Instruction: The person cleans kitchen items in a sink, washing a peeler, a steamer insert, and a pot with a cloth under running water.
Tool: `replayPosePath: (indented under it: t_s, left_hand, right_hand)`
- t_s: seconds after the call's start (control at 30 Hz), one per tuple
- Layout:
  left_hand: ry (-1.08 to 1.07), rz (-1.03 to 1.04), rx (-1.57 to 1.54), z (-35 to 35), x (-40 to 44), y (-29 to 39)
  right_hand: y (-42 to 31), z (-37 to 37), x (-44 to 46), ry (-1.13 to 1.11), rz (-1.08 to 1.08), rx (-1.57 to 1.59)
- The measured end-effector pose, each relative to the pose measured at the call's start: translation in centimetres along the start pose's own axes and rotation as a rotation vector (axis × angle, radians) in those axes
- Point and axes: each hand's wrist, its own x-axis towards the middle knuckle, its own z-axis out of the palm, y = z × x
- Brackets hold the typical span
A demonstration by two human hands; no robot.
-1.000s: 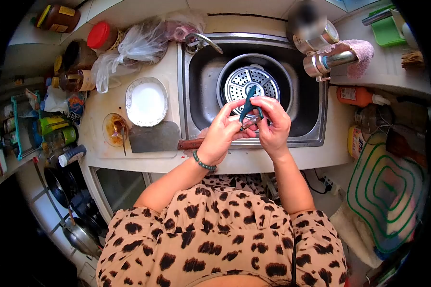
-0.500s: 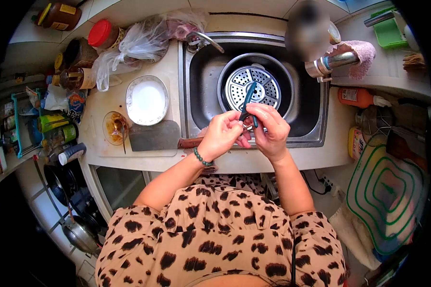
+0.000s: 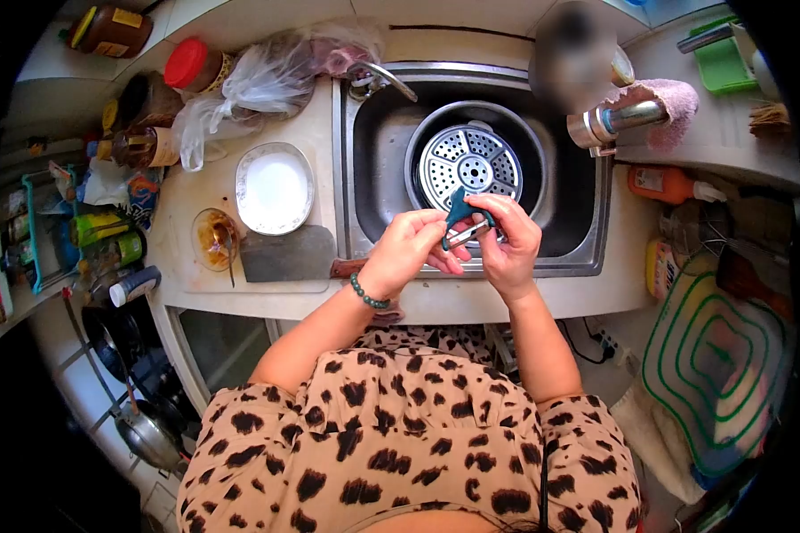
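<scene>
Left hand (image 3: 404, 253) and right hand (image 3: 511, 244) both pinch a teal peeler (image 3: 460, 211) over the sink (image 3: 343, 160), presumably for steadiness and catching drips.

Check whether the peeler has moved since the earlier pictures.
Yes, back toward the body: the peeler reached over the middle of the rack before; now its tip overlaps only the rack's near part.
</scene>
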Motion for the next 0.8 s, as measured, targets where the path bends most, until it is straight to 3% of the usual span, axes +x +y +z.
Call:
replayPosePath:
  t_s: [0.23, 0.53, 0.63, 0.7, 0.73, 0.8]
  left_hand:
    - [-0.043, -0.145, -0.057, -0.4, 0.8, -0.4]
    - [0.016, -0.065, 0.2, -0.4, 1.1, -1.0]
    - [-0.003, -0.086, 0.427, -0.3, 1.2, -0.9]
    - [0.156, 0.041, 0.392, -0.7, 1.4, -1.4]
    - [0.267, 0.239, 0.418, -0.8, 1.5, -1.2]
    - [0.356, 0.471, 0.817, -1.7, 1.3, -0.1]
  right_hand:
    - [0.1, -0.3, 0.4, -0.061, -0.146, -0.108]
    - [-0.1, -0.7, -0.2, -0.068, -0.181, -0.176]
    - [-0.3, -0.7, -0.4, -0.096, -0.187, -0.152]
    - [-0.6, -0.6, -0.5, -0.087, -0.04, -0.056]
    - [-0.1, -0.6, -0.6, -0.07, -0.037, -0.055]
    - [0.2, -0.8, -0.5, -0.068, 0.032, 0.033]
